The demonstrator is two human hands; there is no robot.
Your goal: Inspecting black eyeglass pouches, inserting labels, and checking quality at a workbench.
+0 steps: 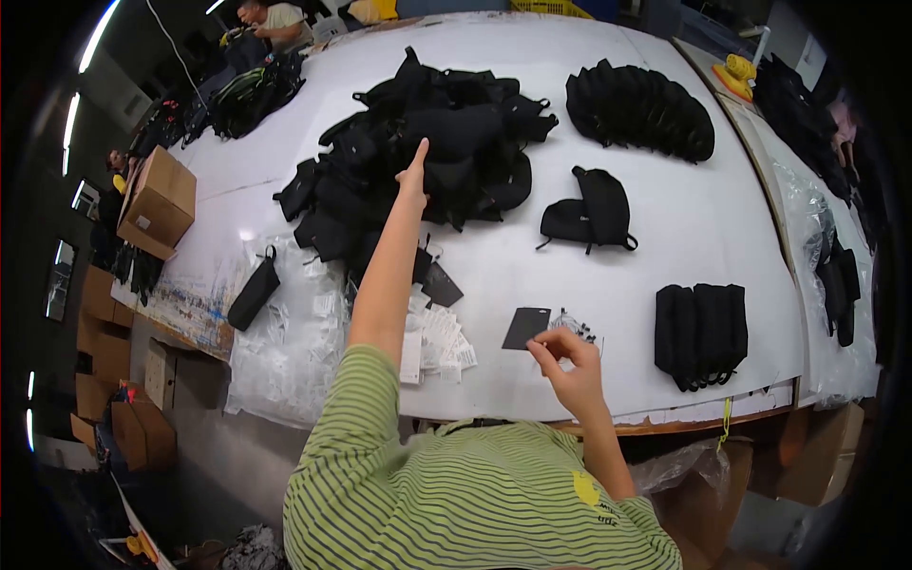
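My left arm stretches far over the table, and my left hand (412, 180) is at a large heap of black fabric pouches (456, 133). Its index finger points outward and the other fingers are partly hidden; I see no pouch gripped in it. Close to the near edge, my right hand (573, 368) has thumb and index finger pinched at the lower corner of a black hang tag (524, 326). Thin dark strings (576, 325) lie bunched beside that tag. Another dark tag (443, 284) rests below the heap, by white printed paper labels (444, 340).
Two pouches (598, 211) overlap right of the heap. A long row (641, 109) stands at the far right, a shorter row (701, 334) nearer. One pouch (255, 293) lies on clear plastic bags (290, 347) at left. Cardboard boxes (160, 202) and another person (280, 26) are beyond.
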